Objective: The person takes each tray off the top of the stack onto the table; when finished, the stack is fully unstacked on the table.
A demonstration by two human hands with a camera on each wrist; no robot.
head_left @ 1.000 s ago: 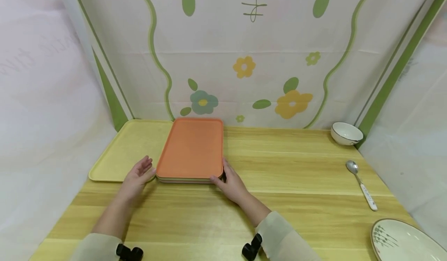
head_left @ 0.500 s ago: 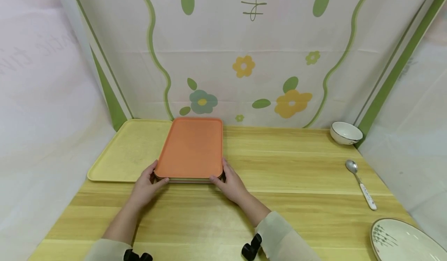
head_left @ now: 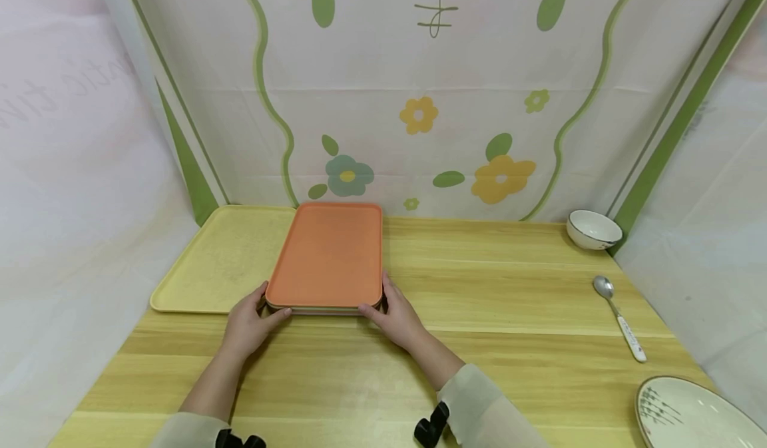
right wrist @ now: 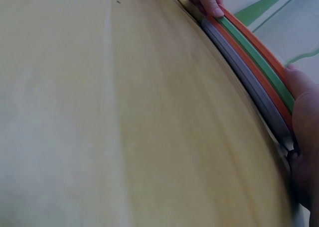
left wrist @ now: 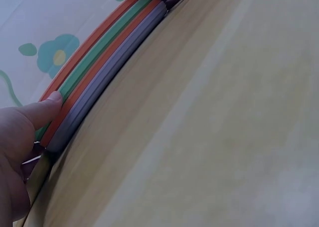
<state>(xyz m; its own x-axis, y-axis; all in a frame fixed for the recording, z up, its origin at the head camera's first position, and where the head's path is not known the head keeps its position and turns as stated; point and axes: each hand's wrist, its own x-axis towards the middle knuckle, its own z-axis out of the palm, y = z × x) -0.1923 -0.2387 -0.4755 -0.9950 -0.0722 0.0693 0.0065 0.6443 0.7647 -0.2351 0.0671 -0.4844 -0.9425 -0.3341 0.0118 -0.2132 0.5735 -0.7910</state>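
Toward the back of the wooden tabletop [head_left: 491, 288], left of the middle, lies the tray stack [head_left: 326, 255], orange on top. My left grip [head_left: 248, 321] pinches its near left corner, thumb on the front edges, fingers at the side; my right grip [head_left: 398, 311] pinches the near right corner likewise. From my wrists, those edges run orange, green, orange and greyish purple downward. Beside the stack's left is a yellow tray [head_left: 218, 255]; I cannot tell whether the 2 overlap. Well off to my right are a white bowl [head_left: 593, 230], a spoon [head_left: 623, 325] and, nearest me, a patterned plate [head_left: 707, 415].
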